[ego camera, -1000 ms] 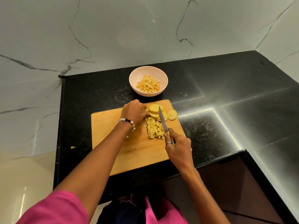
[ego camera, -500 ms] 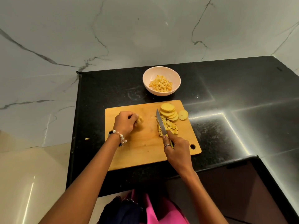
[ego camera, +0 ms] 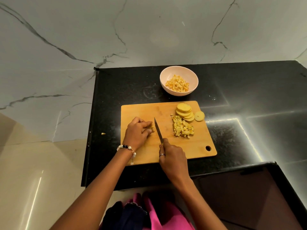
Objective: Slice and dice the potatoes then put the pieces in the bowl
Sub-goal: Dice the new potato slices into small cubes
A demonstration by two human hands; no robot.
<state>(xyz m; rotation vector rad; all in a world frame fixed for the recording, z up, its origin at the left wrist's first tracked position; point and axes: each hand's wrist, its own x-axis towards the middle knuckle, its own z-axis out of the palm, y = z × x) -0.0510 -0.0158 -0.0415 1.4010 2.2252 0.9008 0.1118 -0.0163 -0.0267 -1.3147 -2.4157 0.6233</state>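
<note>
On the cutting board [ego camera: 142,112], which lies on the black counter [ego camera: 249,97], the left hand [ego camera: 137,132] sits toward the board's left half with fingers curled down over a small potato piece [ego camera: 152,128], pinning it against the wood. Just right of that piece the knife [ego camera: 158,131] stands blade-down, tip pointing toward the board's far edge, its handle wrapped in the right hand [ego camera: 172,157] near the board's near edge. Toward the board's right side lies a heap of diced potato [ego camera: 182,129], and beyond it, at the far right corner, a fanned stack of potato slices [ego camera: 184,112], one slice [ego camera: 199,116] overhanging the board's right edge. Past the board's far edge stands the bowl [ego camera: 166,75], holding more diced pieces [ego camera: 177,85]
</note>
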